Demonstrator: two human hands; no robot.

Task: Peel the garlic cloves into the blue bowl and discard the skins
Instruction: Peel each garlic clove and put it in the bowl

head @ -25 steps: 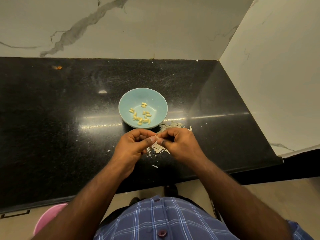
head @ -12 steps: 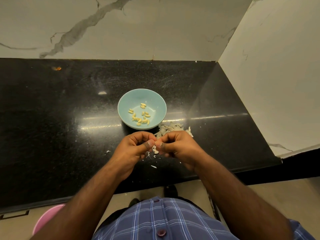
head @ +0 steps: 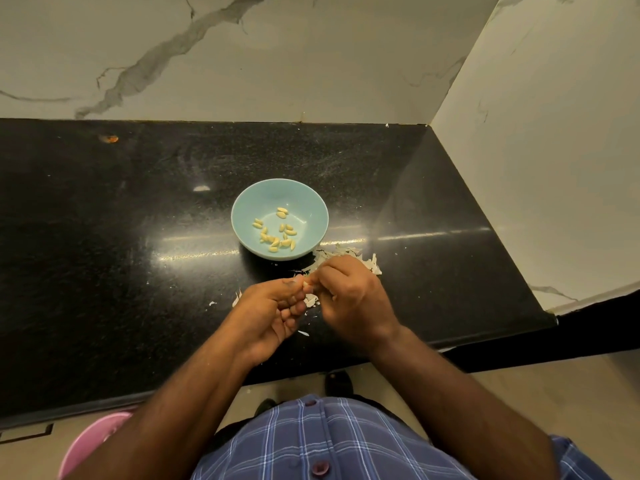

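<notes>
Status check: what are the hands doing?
Left hand and right hand pinch one clove. Peeled cloves in bowl. Skins on counter. Nothing blocking.

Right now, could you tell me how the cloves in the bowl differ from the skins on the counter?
The cloves are plump, yellowish and lie scattered inside the blue bowl; the skins are thin, pale, ragged flakes heaped on the black counter beside it. The cloves lie apart; the skins overlap. Both are small.

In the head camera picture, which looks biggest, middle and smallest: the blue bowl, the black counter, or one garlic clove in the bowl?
1. Black counter, by far the largest.
2. Blue bowl.
3. One garlic clove, tiny; many fit inside the bowl.

The clove lies in the bowl, which stands on the counter, so nearness to the camera does not confuse the order.
</notes>
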